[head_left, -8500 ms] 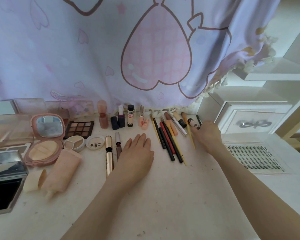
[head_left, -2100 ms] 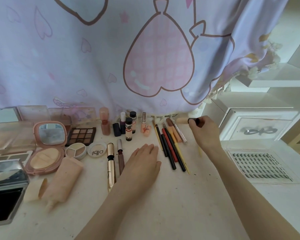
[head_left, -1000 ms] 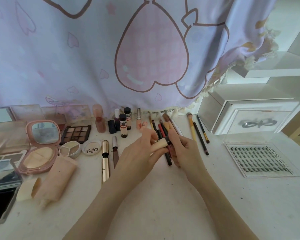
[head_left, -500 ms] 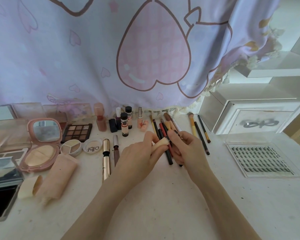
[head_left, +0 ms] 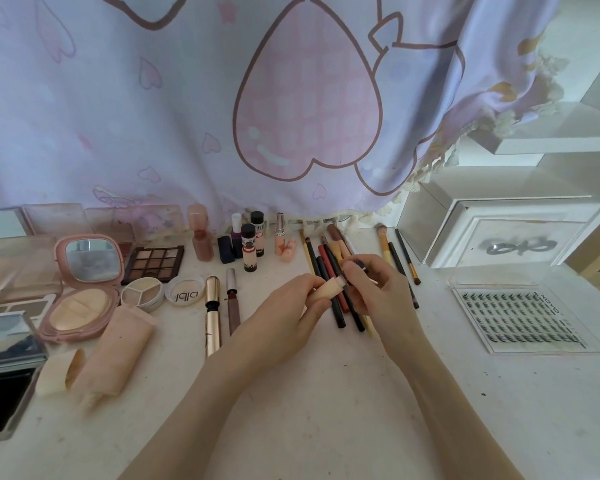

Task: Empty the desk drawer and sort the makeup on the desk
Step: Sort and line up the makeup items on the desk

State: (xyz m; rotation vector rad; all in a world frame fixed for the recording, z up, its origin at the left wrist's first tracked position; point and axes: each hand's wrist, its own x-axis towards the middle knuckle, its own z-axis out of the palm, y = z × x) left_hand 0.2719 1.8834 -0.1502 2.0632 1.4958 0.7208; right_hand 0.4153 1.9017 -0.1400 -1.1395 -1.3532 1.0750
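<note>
Since half a second ago you've barely shifted: left hand grips the beige tube, right hand pinches its cap end, probably checking it before sorting, above the pencils mid-desk.

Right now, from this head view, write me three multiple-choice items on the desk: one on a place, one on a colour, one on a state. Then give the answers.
1. Where does the clear tray of false lashes lie?
A. on the desk's right side
B. beside the pink mirror compact
C. under the pencils

2. What colour is the small tube gripped by the left hand?
A. black
B. beige
C. green

3. How does the round pink powder compact stand?
A. closed
B. upside down
C. open, mirror lid raised

Answers:
1 A, since the tray sits right of the right hand, before the white drawer box.
2 B, since the tube shows pale beige between the fingers.
3 C, since its mirror faces up above the powder pan.
</note>
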